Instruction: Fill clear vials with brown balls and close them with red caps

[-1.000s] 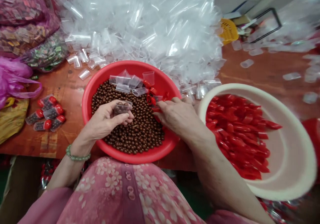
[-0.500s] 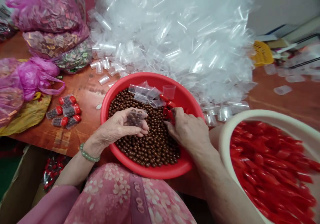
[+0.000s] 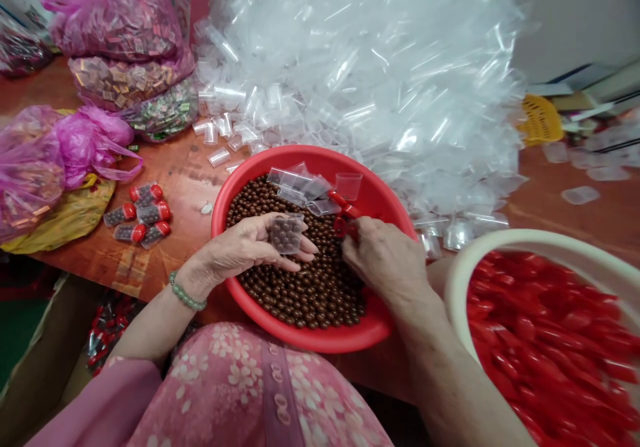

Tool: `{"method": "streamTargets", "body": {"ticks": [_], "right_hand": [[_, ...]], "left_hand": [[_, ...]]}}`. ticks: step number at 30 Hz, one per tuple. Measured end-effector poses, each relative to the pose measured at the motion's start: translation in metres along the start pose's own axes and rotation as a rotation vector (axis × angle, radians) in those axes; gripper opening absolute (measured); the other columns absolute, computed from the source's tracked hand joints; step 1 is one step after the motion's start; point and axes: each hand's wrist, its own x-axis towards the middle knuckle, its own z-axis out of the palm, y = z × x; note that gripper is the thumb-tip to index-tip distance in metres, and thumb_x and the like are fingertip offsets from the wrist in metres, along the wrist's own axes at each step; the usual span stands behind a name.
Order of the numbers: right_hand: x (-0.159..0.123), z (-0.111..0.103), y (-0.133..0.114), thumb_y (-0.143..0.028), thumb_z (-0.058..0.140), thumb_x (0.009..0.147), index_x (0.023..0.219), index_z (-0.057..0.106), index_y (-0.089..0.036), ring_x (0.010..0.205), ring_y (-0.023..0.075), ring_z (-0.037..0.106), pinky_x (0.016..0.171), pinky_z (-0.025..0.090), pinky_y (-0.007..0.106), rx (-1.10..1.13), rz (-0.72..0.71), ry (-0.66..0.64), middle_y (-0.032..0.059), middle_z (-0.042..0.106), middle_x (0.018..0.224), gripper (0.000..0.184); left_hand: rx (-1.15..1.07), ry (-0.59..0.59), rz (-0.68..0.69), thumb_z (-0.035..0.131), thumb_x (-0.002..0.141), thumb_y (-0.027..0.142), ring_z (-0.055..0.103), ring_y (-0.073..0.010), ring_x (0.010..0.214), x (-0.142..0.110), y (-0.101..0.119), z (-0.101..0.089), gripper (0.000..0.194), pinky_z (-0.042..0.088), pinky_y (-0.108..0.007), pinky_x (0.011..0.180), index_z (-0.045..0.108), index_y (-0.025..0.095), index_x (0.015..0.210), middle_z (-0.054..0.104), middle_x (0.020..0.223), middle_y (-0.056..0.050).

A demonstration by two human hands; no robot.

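Note:
A red basin (image 3: 250,167) in front of me holds several brown balls (image 3: 305,290), a few clear empty containers (image 3: 297,184) and red caps (image 3: 345,214). My left hand (image 3: 250,247) is over the balls, fingers closed on a clear container filled with brown balls (image 3: 285,234). My right hand (image 3: 383,257) rests at the basin's right side, fingers curled down onto the red caps; what they hold is hidden.
A big heap of clear containers (image 3: 360,67) lies behind the basin. A cream basin of red caps (image 3: 550,340) stands right. Several filled, capped containers (image 3: 140,220) lie left on the table, near pink bags (image 3: 75,140).
The view has shifted left. My left hand has turned the filled container a little. My right hand has drawn back from the basin's rim onto the red caps.

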Motion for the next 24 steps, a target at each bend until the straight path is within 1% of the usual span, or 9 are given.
{"method": "streamTargets", "body": {"ticks": [2, 5, 8, 10, 12, 13, 17, 20, 24], "right_hand": [[-0.003, 0.000, 0.007, -0.027, 0.050, 0.087, 0.088, 0.065, -0.015, 0.079, 0.0294, 0.063, 0.070, 0.047, 0.040, 0.258, 0.013, 0.146, 0.0160, 0.070, 0.083, 0.019], [-0.008, -0.006, 0.014, -0.036, 0.062, 0.084, 0.088, 0.064, -0.024, 0.077, 0.0233, 0.061, 0.073, 0.048, 0.038, 0.931, 0.087, 0.261, 0.0084, 0.068, 0.088, 0.013], [-0.011, -0.015, 0.009, -0.038, 0.070, 0.081, 0.088, 0.063, -0.029, 0.078, 0.0182, 0.061, 0.066, 0.049, 0.032, 1.570, 0.178, 0.236, 0.0034, 0.067, 0.097, 0.013], [-0.011, -0.021, 0.000, -0.038, 0.072, 0.080, 0.088, 0.062, -0.030, 0.071, 0.0156, 0.060, 0.059, 0.047, 0.029, 1.784, 0.175, 0.157, 0.0013, 0.067, 0.096, 0.015], [-0.012, -0.024, -0.012, -0.041, 0.072, 0.080, 0.089, 0.061, -0.030, 0.066, 0.0141, 0.059, 0.054, 0.046, 0.027, 1.828, 0.117, 0.081, 0.0002, 0.068, 0.093, 0.018], [-0.014, -0.025, -0.018, -0.042, 0.070, 0.082, 0.090, 0.061, -0.030, 0.066, 0.0140, 0.060, 0.056, 0.048, 0.027, 1.813, 0.077, 0.070, 0.0002, 0.068, 0.093, 0.018], [-0.021, -0.024, -0.036, -0.037, 0.063, 0.089, 0.095, 0.063, -0.029, 0.080, 0.0148, 0.062, 0.075, 0.053, 0.030, 1.671, -0.071, 0.158, 0.0012, 0.068, 0.097, 0.010], [-0.027, -0.024, -0.038, -0.032, 0.060, 0.091, 0.097, 0.065, -0.027, 0.092, 0.0173, 0.064, 0.086, 0.052, 0.032, 1.499, -0.150, 0.162, 0.0027, 0.069, 0.095, 0.009], [-0.028, -0.026, -0.034, -0.032, 0.055, 0.095, 0.109, 0.066, -0.026, 0.086, 0.0153, 0.065, 0.082, 0.053, 0.029, 1.288, -0.196, 0.145, 0.0017, 0.068, 0.091, 0.020]], "left_hand": [[-0.009, -0.002, -0.010, 0.069, 0.064, 0.005, 0.070, -0.0210, 0.095, 0.000, 0.000, 0.000, 0.046, 0.056, -0.033, 0.082, 0.063, 0.015, 0.108, 0.075, 0.100, -0.010], [-0.015, -0.010, -0.028, 0.070, 0.065, 0.005, 0.071, -0.0205, 0.095, 0.000, 0.000, -0.001, 0.046, 0.056, -0.032, 0.083, 0.063, 0.015, 0.109, 0.075, 0.099, -0.010], [-0.018, -0.010, -0.036, 0.071, 0.066, 0.006, 0.071, -0.0205, 0.095, 0.000, 0.000, -0.001, 0.045, 0.057, -0.031, 0.083, 0.063, 0.014, 0.110, 0.075, 0.099, -0.010], [-0.019, -0.009, -0.032, 0.072, 0.067, 0.008, 0.071, -0.0207, 0.096, 0.000, 0.001, -0.001, 0.045, 0.058, -0.031, 0.082, 0.063, 0.014, 0.110, 0.075, 0.100, -0.011], [-0.014, -0.001, -0.029, 0.073, 0.070, 0.011, 0.072, -0.0207, 0.095, -0.001, 0.000, -0.001, 0.043, 0.058, -0.031, 0.082, 0.063, 0.014, 0.112, 0.075, 0.101, -0.011], [-0.009, 0.007, -0.031, 0.074, 0.071, 0.012, 0.072, -0.0207, 0.094, -0.001, 0.000, -0.001, 0.042, 0.058, -0.031, 0.082, 0.062, 0.014, 0.112, 0.075, 0.100, -0.011], [-0.009, 0.067, -0.021, 0.077, 0.073, 0.017, 0.073, -0.0204, 0.091, 0.000, 0.000, 0.001, 0.040, 0.057, -0.029, 0.079, 0.062, 0.014, 0.110, 0.074, 0.097, -0.010], [0.001, 0.114, -0.005, 0.079, 0.073, 0.020, 0.073, -0.0187, 0.087, 0.001, -0.001, 0.001, 0.039, 0.056, -0.028, 0.078, 0.062, 0.013, 0.108, 0.074, 0.095, -0.009], [0.032, 0.149, -0.011, 0.083, 0.070, 0.024, 0.072, -0.0164, 0.082, 0.003, -0.003, 0.000, 0.045, 0.055, -0.028, 0.079, 0.063, 0.011, 0.107, 0.074, 0.089, -0.008]]}}
